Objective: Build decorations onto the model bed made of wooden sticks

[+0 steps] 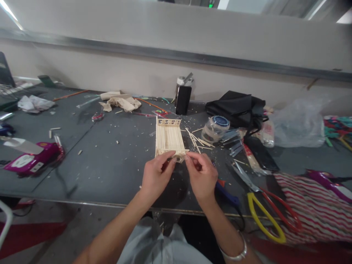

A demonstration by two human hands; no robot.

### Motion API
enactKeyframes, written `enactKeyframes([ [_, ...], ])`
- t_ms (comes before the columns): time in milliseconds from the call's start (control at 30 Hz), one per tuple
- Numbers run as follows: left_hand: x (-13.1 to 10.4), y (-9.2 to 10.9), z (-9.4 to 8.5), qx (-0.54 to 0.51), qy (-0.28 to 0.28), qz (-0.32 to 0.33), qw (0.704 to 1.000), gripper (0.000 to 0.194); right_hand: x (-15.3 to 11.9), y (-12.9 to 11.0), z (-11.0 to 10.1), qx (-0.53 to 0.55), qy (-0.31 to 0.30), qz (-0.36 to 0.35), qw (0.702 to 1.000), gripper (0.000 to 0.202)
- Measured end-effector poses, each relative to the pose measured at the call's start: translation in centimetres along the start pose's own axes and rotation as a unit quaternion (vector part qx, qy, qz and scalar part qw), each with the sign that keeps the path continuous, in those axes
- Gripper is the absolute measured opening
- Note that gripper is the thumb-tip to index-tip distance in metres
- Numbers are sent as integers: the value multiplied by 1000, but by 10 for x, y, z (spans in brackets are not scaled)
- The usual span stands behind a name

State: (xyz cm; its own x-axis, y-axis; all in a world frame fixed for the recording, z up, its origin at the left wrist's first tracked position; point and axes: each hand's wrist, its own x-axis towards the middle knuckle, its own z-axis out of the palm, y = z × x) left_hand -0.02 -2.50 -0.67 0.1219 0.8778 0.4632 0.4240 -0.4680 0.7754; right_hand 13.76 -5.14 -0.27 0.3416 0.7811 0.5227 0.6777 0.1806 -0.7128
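A small bed-like frame of pale wooden sticks [169, 137] lies flat on the dark table, with a patterned rail across its far end. My left hand [158, 174] pinches the near end of this frame between thumb and index finger. Beside it, my right hand [202, 174] grips the near end at its right corner, fingertips pressed together. Parts of the near rail are hidden behind my fingers. Loose sticks [202, 142] are scattered just right of the frame.
Behind the frame a phone [183, 100] stands upright. On the right are a plastic jar [216, 129], a black bag [236, 106], scissors [261, 198] and striped cloth [319, 205]. A purple glue gun [34, 157] lies left on the table [110, 172].
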Motion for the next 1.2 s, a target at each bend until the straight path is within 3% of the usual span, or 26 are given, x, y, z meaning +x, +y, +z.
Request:
enactKeyframes([
  [200, 1, 4, 10, 10, -18, -31, 999, 23, 0, 0, 1, 2, -4, 10, 1000, 16],
  [667, 6, 10, 28, -90, 45, -140, 985, 13, 3, 2, 3, 8, 1, 23, 1000, 14],
  [1200, 5, 11, 33, -115, 65, -155, 979, 11, 9, 2, 2, 46, -27, 76, 996, 17],
])
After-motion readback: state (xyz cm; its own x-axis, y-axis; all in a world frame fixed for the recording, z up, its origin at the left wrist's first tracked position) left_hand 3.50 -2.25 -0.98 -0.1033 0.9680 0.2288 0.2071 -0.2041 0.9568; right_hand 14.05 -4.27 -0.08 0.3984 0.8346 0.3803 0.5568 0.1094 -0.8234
